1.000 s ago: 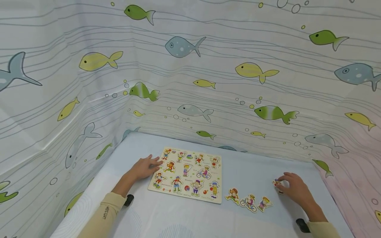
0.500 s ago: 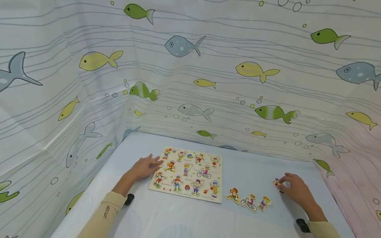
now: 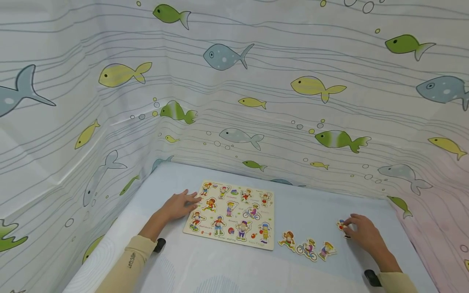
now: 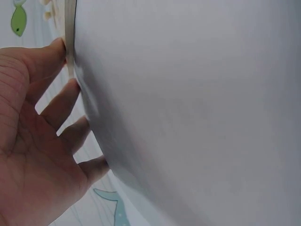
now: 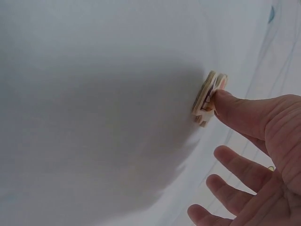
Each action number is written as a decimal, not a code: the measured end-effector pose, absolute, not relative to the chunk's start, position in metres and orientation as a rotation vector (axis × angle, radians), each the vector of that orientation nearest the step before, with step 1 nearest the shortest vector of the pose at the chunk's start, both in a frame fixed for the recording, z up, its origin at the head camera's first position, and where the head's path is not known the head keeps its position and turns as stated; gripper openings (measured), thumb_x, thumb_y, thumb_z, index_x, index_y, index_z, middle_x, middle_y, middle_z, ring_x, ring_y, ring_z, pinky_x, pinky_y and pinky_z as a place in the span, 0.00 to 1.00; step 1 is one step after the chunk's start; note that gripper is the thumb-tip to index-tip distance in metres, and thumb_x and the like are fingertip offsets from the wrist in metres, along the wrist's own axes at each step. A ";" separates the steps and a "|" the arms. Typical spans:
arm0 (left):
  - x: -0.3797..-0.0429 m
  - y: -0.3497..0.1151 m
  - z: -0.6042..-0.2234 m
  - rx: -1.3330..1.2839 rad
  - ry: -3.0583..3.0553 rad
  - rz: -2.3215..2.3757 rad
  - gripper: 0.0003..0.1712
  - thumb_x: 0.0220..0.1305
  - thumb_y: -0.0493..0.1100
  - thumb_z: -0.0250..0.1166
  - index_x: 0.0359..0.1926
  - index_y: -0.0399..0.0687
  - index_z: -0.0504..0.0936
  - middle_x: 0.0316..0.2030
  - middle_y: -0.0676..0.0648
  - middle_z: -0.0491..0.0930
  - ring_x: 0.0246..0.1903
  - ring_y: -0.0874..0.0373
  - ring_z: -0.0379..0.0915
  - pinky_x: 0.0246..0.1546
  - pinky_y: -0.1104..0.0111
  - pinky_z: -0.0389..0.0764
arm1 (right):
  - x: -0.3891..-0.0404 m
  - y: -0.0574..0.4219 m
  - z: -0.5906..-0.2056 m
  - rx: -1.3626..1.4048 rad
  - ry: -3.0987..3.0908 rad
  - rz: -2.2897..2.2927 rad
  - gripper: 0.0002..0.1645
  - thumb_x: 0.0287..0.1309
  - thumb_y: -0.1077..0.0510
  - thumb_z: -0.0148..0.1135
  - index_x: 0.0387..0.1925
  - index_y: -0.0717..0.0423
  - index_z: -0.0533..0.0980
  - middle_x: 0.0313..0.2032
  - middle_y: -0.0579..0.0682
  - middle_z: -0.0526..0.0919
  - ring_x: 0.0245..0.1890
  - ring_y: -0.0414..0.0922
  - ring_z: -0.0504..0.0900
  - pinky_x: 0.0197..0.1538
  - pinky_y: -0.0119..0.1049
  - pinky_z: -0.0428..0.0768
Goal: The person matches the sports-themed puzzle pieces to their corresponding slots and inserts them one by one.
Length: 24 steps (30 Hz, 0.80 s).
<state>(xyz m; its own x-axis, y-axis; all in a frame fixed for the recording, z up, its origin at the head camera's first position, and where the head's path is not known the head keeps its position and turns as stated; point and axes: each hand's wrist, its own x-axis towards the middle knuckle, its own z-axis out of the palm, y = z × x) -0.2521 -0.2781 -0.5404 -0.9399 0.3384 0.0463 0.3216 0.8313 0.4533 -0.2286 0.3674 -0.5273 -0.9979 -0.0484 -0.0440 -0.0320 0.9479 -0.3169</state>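
A wooden puzzle board (image 3: 216, 217) with several cartoon sports figures lies on the table. My left hand (image 3: 180, 205) rests at its left edge, fingers spread and fairly straight; in the left wrist view the left hand's thumb (image 4: 44, 59) touches the board's edge (image 4: 70, 28). At the table's right side my right hand (image 3: 364, 232) pinches a small figure-shaped puzzle piece (image 3: 341, 223) by its thumb and index finger. Seen from the right wrist, the piece (image 5: 207, 96) seems to lie at the tabletop, possibly stacked; the index fingertip is mostly hidden behind the thumb.
Between board and right hand lie three loose pieces: a runner (image 3: 287, 241), a cyclist (image 3: 307, 249) and a figure with a stick (image 3: 325, 250). The table has a pale blue-white cloth (image 3: 205, 268). A fish-patterned curtain (image 3: 234, 118) stands behind and at both sides.
Hardly anything differs. The right hand's fingers shift very slightly on the piece, showing a little more of it. The left hand and board keep their places; the head view drifts a touch.
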 end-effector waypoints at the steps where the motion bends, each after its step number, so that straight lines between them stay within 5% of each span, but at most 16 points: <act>1: -0.252 -0.278 -0.540 0.537 2.972 0.726 0.21 0.69 0.48 0.63 0.59 0.47 0.81 0.65 0.40 0.71 0.68 0.29 0.54 0.60 0.27 0.50 | -0.229 0.367 -0.527 -0.064 3.051 -0.495 0.10 0.57 0.61 0.68 0.40 0.63 0.82 0.59 0.77 0.67 0.59 0.76 0.61 0.57 0.73 0.62; 24: -0.251 -0.278 -0.540 0.520 2.971 0.728 0.20 0.69 0.48 0.63 0.59 0.48 0.82 0.65 0.41 0.71 0.68 0.29 0.54 0.60 0.28 0.51 | -0.222 0.355 -0.516 -0.136 3.123 -0.544 0.10 0.55 0.60 0.71 0.38 0.60 0.82 0.60 0.75 0.67 0.61 0.75 0.60 0.59 0.73 0.60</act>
<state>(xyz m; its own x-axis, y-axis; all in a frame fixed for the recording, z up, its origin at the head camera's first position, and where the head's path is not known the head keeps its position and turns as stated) -0.2510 -0.2780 -0.5402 -0.9431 0.3300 0.0417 0.3119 0.8338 0.4555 -0.2217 0.3546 -0.5159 -0.9958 -0.0791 0.0454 -0.0898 0.9375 -0.3361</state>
